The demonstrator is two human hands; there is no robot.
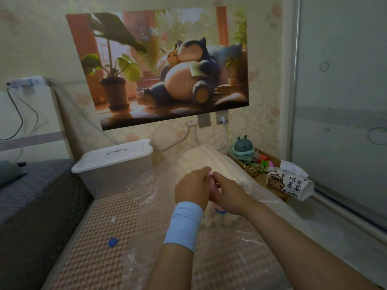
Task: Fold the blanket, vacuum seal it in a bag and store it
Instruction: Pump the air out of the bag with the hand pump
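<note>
A frosted sliding wardrobe door [345, 101] fills the frame from 1 to 4 o'clock. A wide poster [167, 68] of a sleeping cartoon creature hangs on the papered wall at 12 o'clock. At 9 o'clock lies dark grey quilted bedding [31, 195]. Beside it a woven patterned mat [100, 237] runs from 6 to 7 o'clock up toward the centre.

On the mat lies the clear vacuum bag [144, 191], its crumpled plastic spreading from the centre out to 4 o'clock. The cream blanket [209, 162] sits folded inside the bag, just beyond the hands at their 12 o'clock.

A white lidded storage box [113, 170] stands on the mat at 10 o'clock of the hands, its lid closed. A printed tissue pack [291, 183] lies at their 3 o'clock, on the edge of a low wooden stand.

The left hand [191, 185] and right hand [228, 193] meet at the frame's centre above the bag. Both have their fingers curled around a small pale pink object [212, 178] between them; what it is cannot be told. A light blue wristband [184, 225] wraps the left wrist.

A teal round toy [244, 146] stands at 1 o'clock of the hands. A small blue cap [113, 242] lies alone on the mat at 7 o'clock.
</note>
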